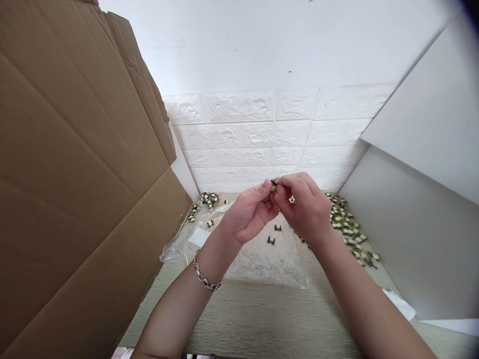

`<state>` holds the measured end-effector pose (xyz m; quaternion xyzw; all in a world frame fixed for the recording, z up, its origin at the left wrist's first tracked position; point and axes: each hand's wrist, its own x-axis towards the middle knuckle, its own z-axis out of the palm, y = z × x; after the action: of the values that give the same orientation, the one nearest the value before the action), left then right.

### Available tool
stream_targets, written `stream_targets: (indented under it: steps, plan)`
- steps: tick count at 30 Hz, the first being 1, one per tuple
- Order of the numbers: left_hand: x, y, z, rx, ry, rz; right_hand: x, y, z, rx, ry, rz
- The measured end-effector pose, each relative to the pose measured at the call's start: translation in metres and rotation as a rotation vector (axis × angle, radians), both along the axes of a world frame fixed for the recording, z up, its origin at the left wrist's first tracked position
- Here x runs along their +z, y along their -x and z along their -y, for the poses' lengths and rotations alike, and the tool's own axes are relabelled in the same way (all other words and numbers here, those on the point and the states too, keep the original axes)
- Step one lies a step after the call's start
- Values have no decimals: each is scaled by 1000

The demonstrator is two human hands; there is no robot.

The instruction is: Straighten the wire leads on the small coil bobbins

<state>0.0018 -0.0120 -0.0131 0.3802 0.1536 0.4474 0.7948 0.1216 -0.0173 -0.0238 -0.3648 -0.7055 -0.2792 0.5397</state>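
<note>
A small transformer, black at the ends with yellow tape round its middle, is held up between my two hands above the table. My left hand grips its left side between thumb and fingers. On the other side my right hand is closed, thumb and forefinger pinching at the part; its fingertips partly cover it. Whether they hold the body or a thin wire on it, I cannot make out. Below the hands, two like transformers, one behind the other, lie on a clear plastic bag.
Many like transformers are heaped along the right; a smaller group lies at the back left. A cardboard sheet stands left, a white panel right, a white brick-pattern wall behind. White paper lies on the bag.
</note>
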Motion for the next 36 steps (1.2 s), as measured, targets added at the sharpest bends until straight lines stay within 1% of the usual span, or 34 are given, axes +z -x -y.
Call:
stream_targets:
  steps: [2, 5, 6, 8, 10, 12, 15, 17, 18, 20, 23, 25, 27, 29, 31, 33, 36]
  plan:
    - [-2, -1, -2, 43, 34, 13, -2, 0, -3, 8, 40, -25]
    - [-6, -4, -8, 150, 75, 18, -2, 0, -8, 10, 209, -87]
    - [-8, -5, -11, 185, 72, 11, -2, 0, -9, 14, 269, -109]
    - [-12, -6, -16, 263, 16, -31, 0, 0, -10, 26, 364, -150]
    - [-15, -6, -20, 366, -101, -104, 2, -2, -11, 45, 443, -182]
    - [-16, -5, -22, 493, -265, -209, 4, -5, -12, 73, 532, -190]
    - [-14, 0, -22, 711, -575, -475, 3, -11, -16, 120, 658, -120]
    - [-11, 5, -20, 860, -783, -667, 3, -15, -19, 128, 704, -81]
    - [-9, 6, -19, 924, -874, -738, 2, -17, -20, 125, 711, -95]
    - [-7, 8, -17, 1019, -1017, -832, 3, -19, -21, 129, 705, -195]
    - [-7, 8, -16, 1074, -1144, -910, 5, -20, -18, 234, 694, -356]
    - [-9, 6, -15, 1074, -1196, -938, 7, -20, -15, 321, 653, -362]
    - [-11, 4, -15, 1065, -1239, -960, 10, -20, -11, 371, 572, -306]
    - [-12, 2, -14, 1055, -1273, -977, 11, -19, -9, 392, 511, -250]
    - [-13, 1, -13, 1051, -1298, -982, 13, -19, -7, 394, 493, -238]
    - [-13, 1, -12, 1050, -1309, -984, 14, -19, -7, 383, 503, -265]
    - [-12, 1, -12, 1050, -1304, -994, 14, -21, -7, 387, 561, -333]
